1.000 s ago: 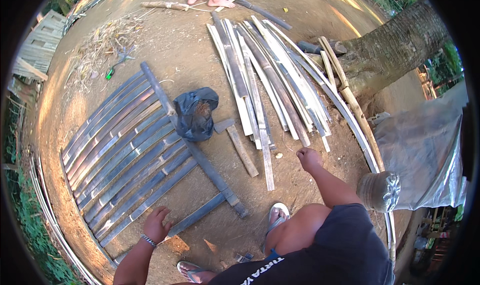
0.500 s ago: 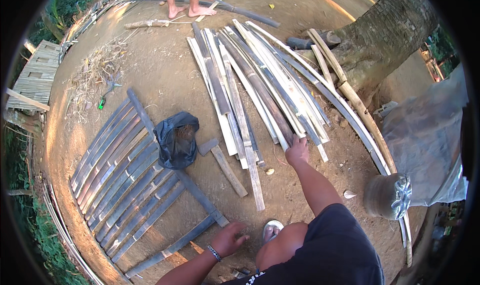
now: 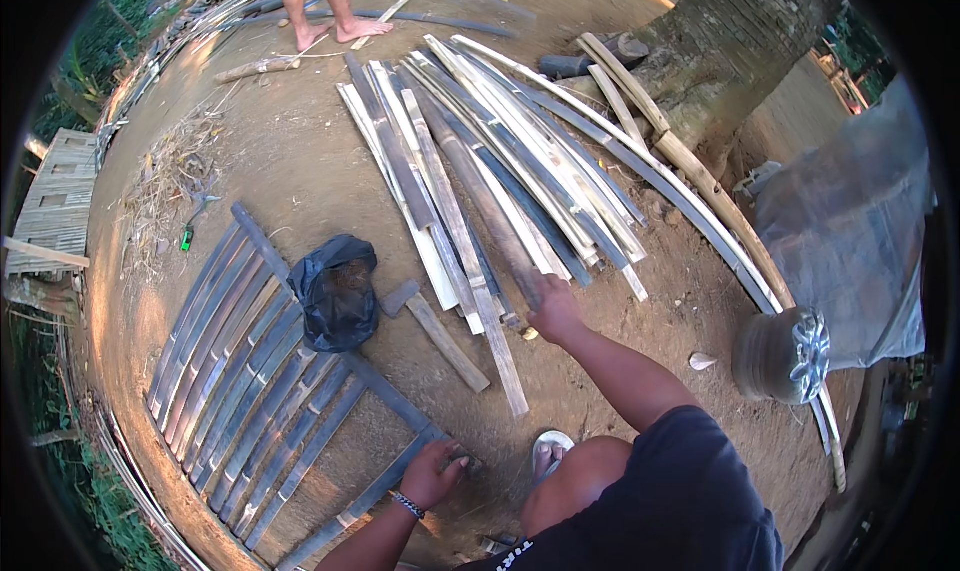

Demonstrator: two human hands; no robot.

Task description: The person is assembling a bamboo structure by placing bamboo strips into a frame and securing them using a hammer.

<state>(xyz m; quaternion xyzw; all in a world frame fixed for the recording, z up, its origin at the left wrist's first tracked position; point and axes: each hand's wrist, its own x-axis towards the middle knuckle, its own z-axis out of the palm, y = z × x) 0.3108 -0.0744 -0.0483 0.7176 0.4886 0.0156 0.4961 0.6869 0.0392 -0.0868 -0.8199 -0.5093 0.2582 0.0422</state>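
My right hand point(image 3: 557, 309) is wrapped round the near end of a dark brown bamboo slat point(image 3: 478, 201), which lies along a pile of pale and dark split bamboo slats point(image 3: 545, 161). At the lower middle, my left hand point(image 3: 432, 476), with a chain bracelet at its wrist, is bent over the near corner of a bamboo lattice panel point(image 3: 385, 391). Its fingers look closed on the rail's end, though the grip is partly hidden. The panel lies on the ground at left, its dark slats side by side.
A black plastic bag point(image 3: 338, 293) rests against the panel's rail. Beside it lies a hammer with a wooden handle point(image 3: 447, 343). At right are a tree trunk point(image 3: 735, 56), long bamboo poles point(image 3: 700, 181) and a clear-wrapped bundle point(image 3: 780, 356). A barefoot person point(image 3: 335, 11) stands at the far side.
My right hand has moved left with the dark slat, whose near end has swung away from the pale slats. My left hand has closed over the panel's corner. The view has shifted slightly.
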